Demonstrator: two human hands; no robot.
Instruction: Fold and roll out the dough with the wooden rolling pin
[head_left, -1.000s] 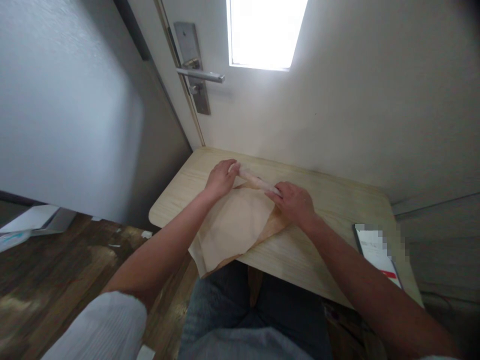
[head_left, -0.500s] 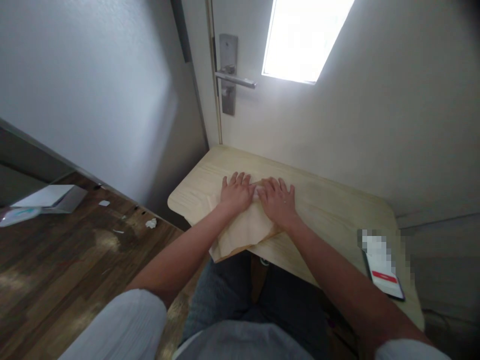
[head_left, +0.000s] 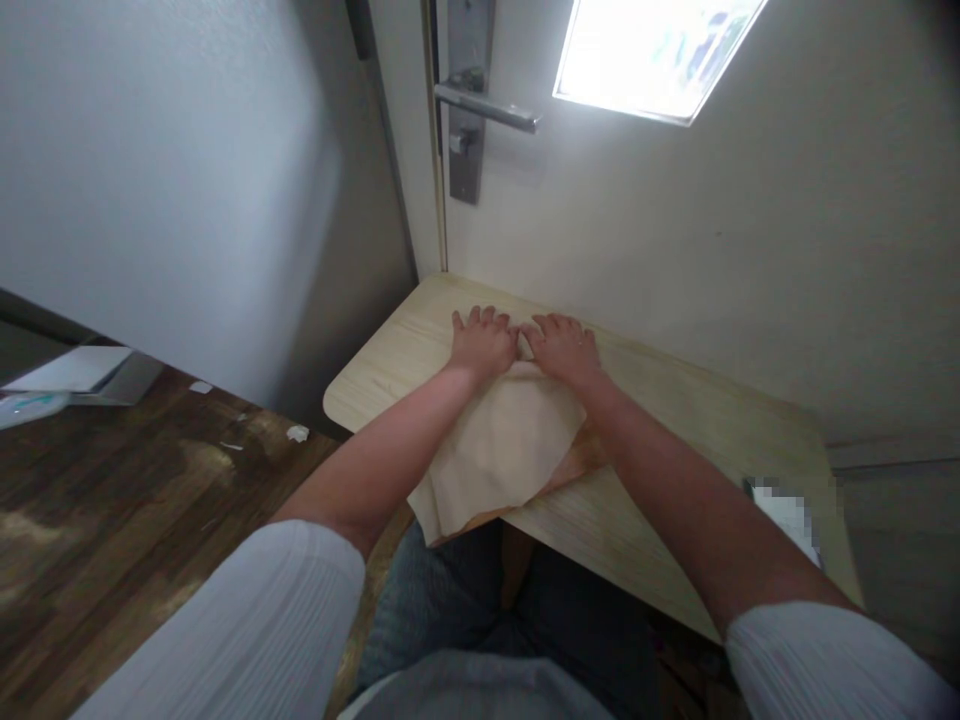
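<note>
Both palms are down near the far edge of a light wood table (head_left: 697, 400). My left hand (head_left: 484, 342) lies with fingers stretched out and slightly spread. Close beside it is my right hand (head_left: 564, 348), its fingers also flat and apart, and the thumbs nearly meet. Beneath and in front of the hands lies a cream paper-like sheet (head_left: 506, 450) with a curved right edge and a brownish edge along its near side. Its near corner hangs over the front of the table. The far end of the sheet is partly hidden by my hands.
A phone (head_left: 784, 515) lies at the table's right end, partly behind my right forearm. Behind the table stands a door with a metal handle (head_left: 487, 105) and a bright window (head_left: 652, 60). Paper scraps (head_left: 298, 433) and a white box (head_left: 82, 370) are on the floor.
Both hands have slid forward over the table toward the door, and more of the sheet shows. The camera view has shifted a little, so the door handle sits higher.
</note>
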